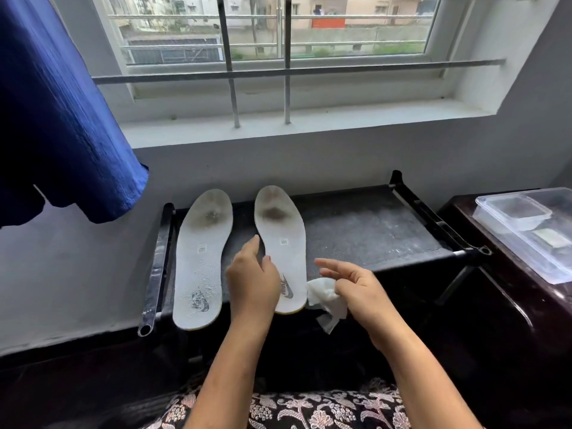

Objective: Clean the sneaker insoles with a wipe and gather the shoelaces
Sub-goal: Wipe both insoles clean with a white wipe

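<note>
Two white insoles lie side by side on the black rack. The left hand rests with relaxed fingers on the right insole, at its heel edge. At that heel's 3 o'clock, the right hand grasps a crumpled wipe. The left insole lies at 9 o'clock.

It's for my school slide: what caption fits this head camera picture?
Left hand touches the right insole on a black rack while the right hand holds a crumpled white wipe.

Textured fabric insoles, perhaps foam-backed
</note>
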A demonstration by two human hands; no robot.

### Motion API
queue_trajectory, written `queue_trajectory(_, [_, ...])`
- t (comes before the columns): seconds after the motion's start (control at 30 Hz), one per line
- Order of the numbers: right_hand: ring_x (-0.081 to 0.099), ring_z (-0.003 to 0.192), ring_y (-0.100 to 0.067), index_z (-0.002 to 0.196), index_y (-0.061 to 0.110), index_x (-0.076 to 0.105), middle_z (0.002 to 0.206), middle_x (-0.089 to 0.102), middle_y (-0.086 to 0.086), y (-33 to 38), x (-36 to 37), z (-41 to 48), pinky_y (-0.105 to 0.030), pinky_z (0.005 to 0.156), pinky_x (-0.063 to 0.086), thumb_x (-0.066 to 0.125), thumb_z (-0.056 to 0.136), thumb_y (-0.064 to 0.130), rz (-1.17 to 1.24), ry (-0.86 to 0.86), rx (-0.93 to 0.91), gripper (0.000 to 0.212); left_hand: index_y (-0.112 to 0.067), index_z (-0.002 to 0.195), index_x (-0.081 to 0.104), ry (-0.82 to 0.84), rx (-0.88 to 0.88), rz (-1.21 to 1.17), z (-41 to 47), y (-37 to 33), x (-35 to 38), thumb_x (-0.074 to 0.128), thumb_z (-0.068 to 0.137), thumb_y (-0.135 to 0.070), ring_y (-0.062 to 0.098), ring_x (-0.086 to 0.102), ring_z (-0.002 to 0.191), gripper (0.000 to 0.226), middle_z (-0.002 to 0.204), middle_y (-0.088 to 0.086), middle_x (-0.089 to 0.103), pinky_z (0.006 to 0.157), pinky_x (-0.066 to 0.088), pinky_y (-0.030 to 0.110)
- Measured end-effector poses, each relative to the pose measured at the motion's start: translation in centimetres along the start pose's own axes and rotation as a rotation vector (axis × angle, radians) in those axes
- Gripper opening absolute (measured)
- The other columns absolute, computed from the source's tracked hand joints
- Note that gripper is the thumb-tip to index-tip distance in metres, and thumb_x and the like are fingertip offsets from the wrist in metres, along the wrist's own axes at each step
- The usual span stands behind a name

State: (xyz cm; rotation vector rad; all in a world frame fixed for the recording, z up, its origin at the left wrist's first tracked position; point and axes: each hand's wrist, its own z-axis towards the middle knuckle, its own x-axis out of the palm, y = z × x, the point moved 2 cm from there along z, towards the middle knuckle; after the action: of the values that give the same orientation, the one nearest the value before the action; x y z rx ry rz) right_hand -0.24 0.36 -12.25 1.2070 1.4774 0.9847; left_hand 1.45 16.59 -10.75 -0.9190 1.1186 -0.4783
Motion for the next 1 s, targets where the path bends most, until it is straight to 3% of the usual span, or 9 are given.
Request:
queue_trajectory(0.07, [0.063,0.09,-0.012,0.097,0.029,0.071,0.101,0.07,0.0,0.3,-0.9,-0.1,-0.02,0.071,0.044,0.044,0.066,0.012,-0.034,-0.07,-0.041,0.045,-0.008,0.134,0.051,-0.034,0.048,0.051,1.1,0.3,-1.7,0.057,0.088,-0.011,0.028,0.047,0.127,0.046,0.137,0.011,0.054,0.105,0.031,0.029])
queue_trajectory(0.13, [0.063,0.084,-0.014,0.097,0.026,0.071,0.095,0.071,-0.001,0.8,-1.8,-0.1,-0.022,0.069,0.045,0.045,0.076,0.006,-0.001,-0.163,-0.072,0.039,-0.01,0.134,0.051,-0.043,0.053,0.161,2.7,1.4,-3.7,0.059,0.087,-0.018,0.031,0.046,0.126,0.048,0.137,0.012,0.052,0.105,0.032,0.035])
queue_trajectory(0.23, [0.057,0.078,-0.022,0.101,0.024,0.068,0.089,0.066,-0.009,1.6,-1.8,0.4,-0.032,0.073,0.046,0.042,0.086,-0.005,0.277,-0.215,-0.076,0.042,-0.014,0.137,0.046,-0.025,-0.13,0.289,4.6,4.2,-6.5,0.056,0.09,-0.031,0.037,0.042,0.126,0.051,0.137,0.016,0.05,0.103,0.032,0.041])
queue_trajectory(0.33, [0.059,0.071,-0.019,0.1,0.019,0.06,0.082,0.064,-0.012,3.2,0.1,1.7,-0.029,0.068,0.051,0.046,0.088,-0.007,0.395,-0.183,-0.09,0.032,-0.015,0.137,0.043,0.027,-0.261,0.148,5.3,5.7,-7.3,0.053,0.091,-0.036,0.036,0.043,0.125,0.051,0.135,0.015,0.051,0.101,0.037,0.042])
queue_trajectory(0.5, [0.055,0.069,-0.019,0.083,0.024,0.049,0.075,0.056,-0.01,6.1,5.2,6.2,-0.026,0.058,0.053,0.049,0.08,-0.007,0.175,-0.173,-0.139,0.031,-0.017,0.143,0.035,0.039,-0.276,0.07,6.3,6.0,-7.2,0.053,0.092,-0.037,0.033,0.039,0.129,0.058,0.14,0.014,0.047,0.103,0.035,0.041])
queue_trajectory(0.63, [0.053,0.064,-0.02,0.068,0.023,0.048,0.07,0.054,-0.004,7.1,9.2,9.5,-0.042,0.063,0.058,0.041,0.071,-0.002,-0.134,-0.157,-0.155,0.026,-0.016,0.141,0.039,0.01,-0.303,-0.033,6.9,6.4,-8.2,0.054,0.092,-0.031,0.027,0.045,0.124,0.053,0.132,0.009,0.054,0.092,0.035,0.032])
queue_trajectory(0.73, [0.052,0.06,-0.019,0.06,0.021,0.054,0.076,0.054,-0.004,6.7,11.4,10.5,-0.029,0.052,0.051,0.038,0.079,-0.003,-0.328,-0.054,-0.122,0.034,-0.016,0.14,0.041,0.033,-0.305,-0.044,7.2,6.9,-8.8,0.055,0.093,-0.025,0.024,0.049,0.119,0.05,0.128,0.005,0.058,0.085,0.034,0.028])
queue_trajectory(0.83, [0.064,0.081,-0.025,0.067,0.016,0.062,0.079,0.062,-0.004,5.7,12.6,10.6,-0.041,0.075,0.058,0.041,0.081,0.001,-0.294,-0.017,-0.023,0.029,-0.02,0.132,0.049,0.135,-0.352,-0.073,7.3,7.6,-8.1,0.054,0.092,-0.021,0.022,0.056,0.109,0.041,0.123,0.003,0.06,0.086,0.043,0.029])
queue_trajectory(1.0, [0.065,0.094,-0.028,0.098,0.009,0.059,0.11,0.062,-0.017,4.6,13.6,10.4,-0.037,0.069,0.06,0.051,0.08,0.002,0.003,0.07,0.109,0.022,-0.015,0.12,0.055,0.233,-0.402,-0.341,7.3,8.2,-7.0,0.049,0.092,-0.008,0.02,0.065,0.086,0.03,0.102,0.005,0.067,0.062,0.051,0.03])
